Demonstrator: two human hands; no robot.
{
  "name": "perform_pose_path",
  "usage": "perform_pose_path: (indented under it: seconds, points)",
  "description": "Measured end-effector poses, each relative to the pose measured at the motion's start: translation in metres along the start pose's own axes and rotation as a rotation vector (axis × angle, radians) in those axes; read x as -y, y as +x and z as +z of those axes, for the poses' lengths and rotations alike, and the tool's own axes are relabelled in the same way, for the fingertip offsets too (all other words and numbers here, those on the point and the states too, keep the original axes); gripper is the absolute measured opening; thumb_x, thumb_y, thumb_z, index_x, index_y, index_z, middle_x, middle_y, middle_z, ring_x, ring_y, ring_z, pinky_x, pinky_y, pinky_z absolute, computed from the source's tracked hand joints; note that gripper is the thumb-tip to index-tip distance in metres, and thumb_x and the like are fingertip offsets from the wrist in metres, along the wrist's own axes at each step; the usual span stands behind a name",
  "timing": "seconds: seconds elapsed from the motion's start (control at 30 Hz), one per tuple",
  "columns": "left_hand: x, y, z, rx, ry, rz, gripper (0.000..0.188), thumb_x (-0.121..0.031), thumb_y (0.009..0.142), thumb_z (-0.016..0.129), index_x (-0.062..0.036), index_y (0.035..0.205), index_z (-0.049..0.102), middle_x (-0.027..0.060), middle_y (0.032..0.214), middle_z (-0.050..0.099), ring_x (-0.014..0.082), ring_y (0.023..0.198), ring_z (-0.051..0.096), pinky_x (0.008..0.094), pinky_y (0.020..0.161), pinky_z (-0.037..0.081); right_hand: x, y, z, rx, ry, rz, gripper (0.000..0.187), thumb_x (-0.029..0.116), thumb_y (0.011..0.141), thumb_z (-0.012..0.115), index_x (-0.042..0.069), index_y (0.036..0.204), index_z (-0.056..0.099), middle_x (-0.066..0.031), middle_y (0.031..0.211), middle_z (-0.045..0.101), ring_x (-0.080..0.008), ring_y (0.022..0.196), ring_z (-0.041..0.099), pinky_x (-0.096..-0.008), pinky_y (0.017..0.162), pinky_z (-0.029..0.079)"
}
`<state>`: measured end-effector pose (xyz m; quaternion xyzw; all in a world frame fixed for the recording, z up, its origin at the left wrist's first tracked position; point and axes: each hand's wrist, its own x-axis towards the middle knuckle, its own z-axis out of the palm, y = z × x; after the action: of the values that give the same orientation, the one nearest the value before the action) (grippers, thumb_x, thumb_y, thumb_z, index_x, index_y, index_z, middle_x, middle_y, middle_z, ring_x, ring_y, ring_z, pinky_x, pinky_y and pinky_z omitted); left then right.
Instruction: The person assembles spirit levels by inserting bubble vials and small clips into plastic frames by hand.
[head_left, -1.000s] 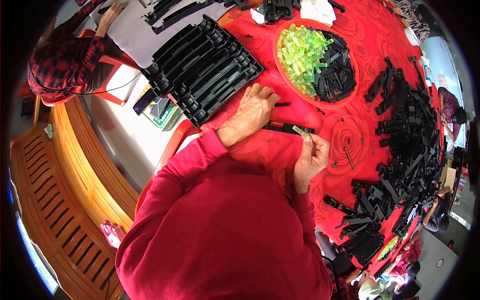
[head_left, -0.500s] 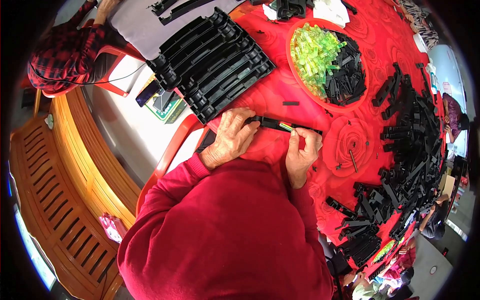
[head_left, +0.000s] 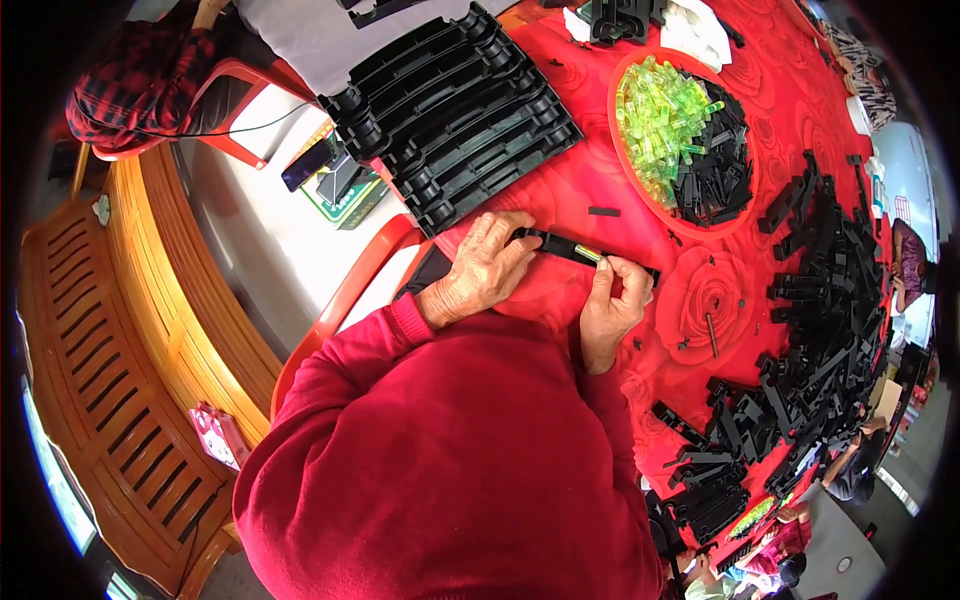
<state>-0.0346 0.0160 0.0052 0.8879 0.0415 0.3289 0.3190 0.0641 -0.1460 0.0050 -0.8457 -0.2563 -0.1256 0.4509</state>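
Observation:
A narrow black plastic level body [head_left: 561, 245] lies slantwise on the table in front of me. My left hand [head_left: 485, 268] is closed around its left end, fingertips on top. A small yellow-green vial [head_left: 588, 254] shows in the slot along its top. At the vial's right end, my right hand [head_left: 614, 305] pinches with thumb and forefinger, the other fingers curled over the right part of the body. Behind, a red bowl [head_left: 705, 233] holds yellow-green vials [head_left: 660, 115] and small black plastic pieces [head_left: 712, 165].
Left of the bowl sits a stack of black plastic level bodies [head_left: 455, 115]. A big heap of black parts [head_left: 820, 300] covers the right side. One short black strip [head_left: 604, 211] lies beyond my hands. A red chair [head_left: 345, 285] and wooden bench [head_left: 130, 400] stand left; other people sit around.
The whole scene has shifted slightly right and down in view. Both hands keep the same grip on the level body and vial, with the right thumb still at the vial's end.

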Motion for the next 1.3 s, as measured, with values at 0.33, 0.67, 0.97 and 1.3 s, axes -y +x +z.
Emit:
perform_pose_path:
  seconds: [0.33, 0.67, 0.97, 1.3]
  points:
    - [0.001, 0.001, 0.0, 0.015, -0.02, -0.021, 0.03, 0.006, 0.068, 0.069, -0.0005, 0.097, 0.061, 0.0144, 0.105, 0.056, 0.0293, 0.09, 0.057, 0.0373, 0.076, 0.048, 0.0, 0.0, 0.004, -0.046, -0.003, -0.013, 0.013, 0.003, 0.078, 0.069, 0.007, 0.087, 0.061, -0.0028, 0.087, 0.063, -0.0226, 0.086, 0.056, -0.0373, 0.082, 0.039]
    - [0.003, 0.001, 0.002, 0.029, 0.0, 0.006, 0.028, 0.003, 0.069, 0.068, 0.0011, 0.096, 0.061, 0.0148, 0.106, 0.054, 0.0293, 0.088, 0.055, 0.0373, 0.077, 0.046, 0.0, 0.001, 0.004, -0.048, -0.055, -0.031, 0.015, 0.002, 0.077, 0.07, 0.008, 0.087, 0.061, -0.0035, 0.086, 0.062, -0.0231, 0.086, 0.055, -0.0383, 0.081, 0.039]
    - [-0.01, 0.016, -0.004, 0.161, 0.16, 0.177, 0.034, -0.013, 0.072, 0.073, -0.009, 0.105, 0.064, 0.0126, 0.111, 0.054, 0.0301, 0.099, 0.054, 0.0412, 0.081, 0.044, -0.001, -0.002, 0.009, -0.088, -0.058, -0.053, 0.016, 0.003, 0.077, 0.07, 0.009, 0.088, 0.061, -0.0032, 0.086, 0.062, -0.0227, 0.087, 0.055, -0.0382, 0.082, 0.038]
    - [-0.011, 0.019, 0.017, 0.313, 0.302, 0.203, 0.039, -0.019, 0.074, 0.066, -0.0106, 0.112, 0.063, 0.0145, 0.111, 0.052, 0.0296, 0.102, 0.05, 0.0433, 0.087, 0.042, 0.0, -0.002, 0.003, -0.043, -0.165, -0.167, 0.018, 0.009, 0.081, 0.062, 0.005, 0.098, 0.065, -0.0075, 0.097, 0.061, -0.0265, 0.097, 0.052, -0.0406, 0.087, 0.037]
